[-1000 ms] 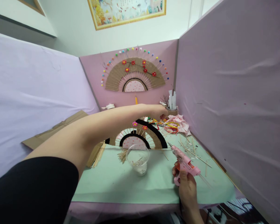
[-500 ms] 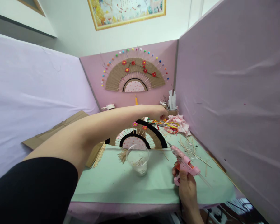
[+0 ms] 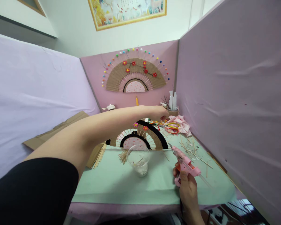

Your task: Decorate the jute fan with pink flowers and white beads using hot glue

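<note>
My right hand [image 3: 187, 184] is wrapped round the handle of a pink hot glue gun [image 3: 186, 161], its nozzle pointing up and left above the table. A clear glue stick pokes out of its rear. My left arm stretches across the table, and my left hand [image 3: 162, 113] is over small colourful craft pieces [image 3: 154, 122] near the back right. Its fingers are mostly hidden, so what they hold does not show. Partly under my arm lies a fan [image 3: 158, 132] with black edging and pink and red flowers. A clear plastic cup [image 3: 138, 161] with small bits inside stands in front of it.
Yellow-handled scissors [image 3: 172, 126] lie by crumpled pink cloth [image 3: 181, 123]. Behind them a brown container [image 3: 172, 112] holds white sticks. Thin wooden sticks [image 3: 200, 157] are scattered at right; cardboard [image 3: 58, 128] leans at left. A finished-looking fan [image 3: 135, 75] hangs on the back panel.
</note>
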Tool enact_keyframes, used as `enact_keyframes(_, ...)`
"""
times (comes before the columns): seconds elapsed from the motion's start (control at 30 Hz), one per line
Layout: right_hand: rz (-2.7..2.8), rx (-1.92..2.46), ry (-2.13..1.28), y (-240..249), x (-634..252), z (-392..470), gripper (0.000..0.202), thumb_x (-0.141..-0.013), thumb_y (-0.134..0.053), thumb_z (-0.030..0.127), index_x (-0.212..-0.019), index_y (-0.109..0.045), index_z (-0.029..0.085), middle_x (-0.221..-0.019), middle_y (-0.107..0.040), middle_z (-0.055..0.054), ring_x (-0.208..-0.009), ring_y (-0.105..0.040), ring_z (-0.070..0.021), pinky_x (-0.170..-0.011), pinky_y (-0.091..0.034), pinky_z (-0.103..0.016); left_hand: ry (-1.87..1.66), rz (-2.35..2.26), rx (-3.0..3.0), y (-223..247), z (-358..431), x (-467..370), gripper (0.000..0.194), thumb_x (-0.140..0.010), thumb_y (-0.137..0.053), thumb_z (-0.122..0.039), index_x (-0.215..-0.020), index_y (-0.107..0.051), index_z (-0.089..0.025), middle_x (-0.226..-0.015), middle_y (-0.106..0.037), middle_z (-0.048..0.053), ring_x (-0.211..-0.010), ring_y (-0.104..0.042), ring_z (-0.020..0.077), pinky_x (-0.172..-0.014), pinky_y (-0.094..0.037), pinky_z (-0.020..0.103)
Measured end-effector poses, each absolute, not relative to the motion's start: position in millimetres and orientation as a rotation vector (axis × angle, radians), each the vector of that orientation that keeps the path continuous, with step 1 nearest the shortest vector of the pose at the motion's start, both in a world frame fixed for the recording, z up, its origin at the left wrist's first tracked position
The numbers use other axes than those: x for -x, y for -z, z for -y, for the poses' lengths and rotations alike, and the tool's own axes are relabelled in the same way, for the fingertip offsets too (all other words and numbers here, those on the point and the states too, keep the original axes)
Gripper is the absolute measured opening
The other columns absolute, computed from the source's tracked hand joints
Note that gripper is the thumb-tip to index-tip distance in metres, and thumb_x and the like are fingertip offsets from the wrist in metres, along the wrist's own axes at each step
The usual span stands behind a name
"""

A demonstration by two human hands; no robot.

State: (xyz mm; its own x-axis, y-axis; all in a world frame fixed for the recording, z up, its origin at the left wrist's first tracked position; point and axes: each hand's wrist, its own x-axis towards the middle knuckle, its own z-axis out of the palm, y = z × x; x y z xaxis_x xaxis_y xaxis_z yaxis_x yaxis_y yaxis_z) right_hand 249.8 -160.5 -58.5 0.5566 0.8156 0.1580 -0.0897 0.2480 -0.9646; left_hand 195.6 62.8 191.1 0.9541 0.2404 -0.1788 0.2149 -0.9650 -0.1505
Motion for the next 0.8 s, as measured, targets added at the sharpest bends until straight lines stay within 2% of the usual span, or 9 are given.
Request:
enact_keyframes(0.27, 0.773, 1.158, -0.704, 57.5, -250.2, 163.1, 0.053, -0.082, -0.051, 0.071, -0.088, -0.059, 0.018, -0.068, -0.058, -0.002, -0.049, -0.046, -0.0119, -0.041, -0.034, -0.024, -0.297, 0.347, 2.973, -190.9, -63.7, -194.5, 0.023, -0.065, -0.058, -0.004, -0.08, -0.069, -0.017, -0.078, -0.069, 0.003, -0.066, -0.055, 0.0147, -0.064, -0.036, 0.027)
enact_keyframes(0.5, 0.779, 1.167, -0.706, 60.8, -250.7, 162.8, 0.054, -0.082, -0.05, 0.07, -0.089, -0.058, 0.018, -0.07, -0.06, -0.003, -0.05, -0.046, -0.0122, -0.042, -0.034, -0.024, -0.318, 0.398, 2.969, -194.9, -63.2, -190.5, 0.028, -0.069, -0.062, -0.009, -0.094, -0.068, -0.02, -0.082, -0.07, 0.002, -0.07, -0.056, 0.0149, -0.063, -0.033, 0.026)
enact_keyframes(0.8, 0.764, 1.143, -0.713, 64.9, -250.7, 161.2, 0.052, -0.084, -0.05, 0.068, -0.091, -0.058, 0.018, -0.069, -0.058, -0.001, -0.047, -0.042, -0.0098, -0.04, -0.031, -0.023, -0.35, 0.383, 2.933, -195.3, -58.0, -189.1, 0.026, -0.07, -0.059, -0.006, -0.091, -0.07, -0.017, -0.086, -0.071, 0.003, -0.071, -0.055, 0.0137, -0.064, -0.034, 0.025)
